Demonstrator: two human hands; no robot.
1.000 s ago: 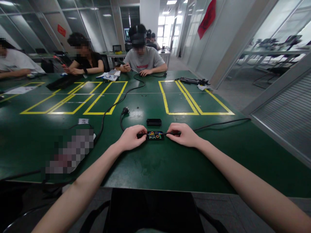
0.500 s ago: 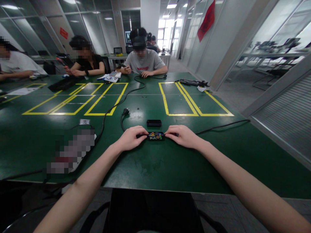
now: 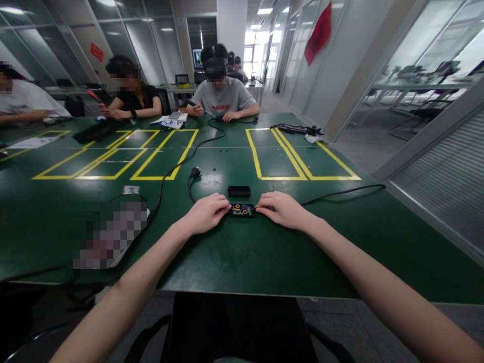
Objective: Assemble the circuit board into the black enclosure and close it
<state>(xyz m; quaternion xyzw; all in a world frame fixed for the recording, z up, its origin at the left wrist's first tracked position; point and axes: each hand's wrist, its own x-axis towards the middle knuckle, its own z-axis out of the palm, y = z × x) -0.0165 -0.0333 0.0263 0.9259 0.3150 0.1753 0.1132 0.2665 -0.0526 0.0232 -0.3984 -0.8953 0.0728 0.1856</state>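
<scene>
On the green table, between my hands, lies an opened black adapter case (image 3: pixel 242 216) with a circuit board (image 3: pixel 245 212) exposed in it. Ring-shaped coils and small coloured parts show on the board. My left hand (image 3: pixel 207 214) pinches at the left end of the case, where the plug's black cord (image 3: pixel 191 191) runs in behind the fingers. At the opposite end, my right hand (image 3: pixel 279 209) pinches another black cord (image 3: pixel 333 193) where it meets the case. Fingertips hide both cord ends. Just behind the case rests a separate black cover (image 3: pixel 239 191), its hollow side showing.
A power strip (image 3: pixel 113 237), partly blurred out, lies to the left with its cable. The cord's plug (image 3: pixel 195 172) rests beyond my left hand. Yellow tape rectangles (image 3: pixel 283 178) mark the table. A black folded stand (image 3: pixel 297 129) lies far right. Several people sit across the table.
The fingers of my left hand have drawn closer together at the left end of the case. My right hand keeps its pinch. The view has shifted slightly.
</scene>
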